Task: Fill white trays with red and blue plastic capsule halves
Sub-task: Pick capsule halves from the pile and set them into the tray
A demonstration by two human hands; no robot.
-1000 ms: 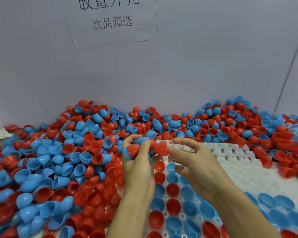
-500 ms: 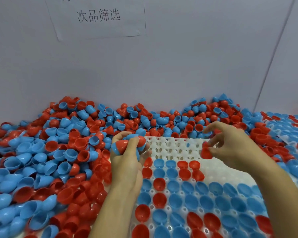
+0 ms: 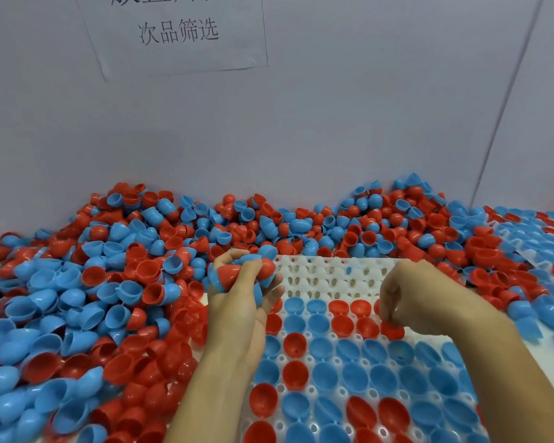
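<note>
Step in hand: seating red half [image 3: 392, 330] in white tray [image 3: 333, 273], end of partly filled row. Right hand [image 3: 429, 302] pinches it over socket. Left hand [image 3: 243, 289] grips clutch of spare halves [image 3: 237, 276]. Next, likely: press home, release, draw another.

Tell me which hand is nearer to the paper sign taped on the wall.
Left. The left hand, gripping a bunch of capsule halves, is below the paper sign and slightly right of it. The right hand is farther right, over the white tray.
</note>
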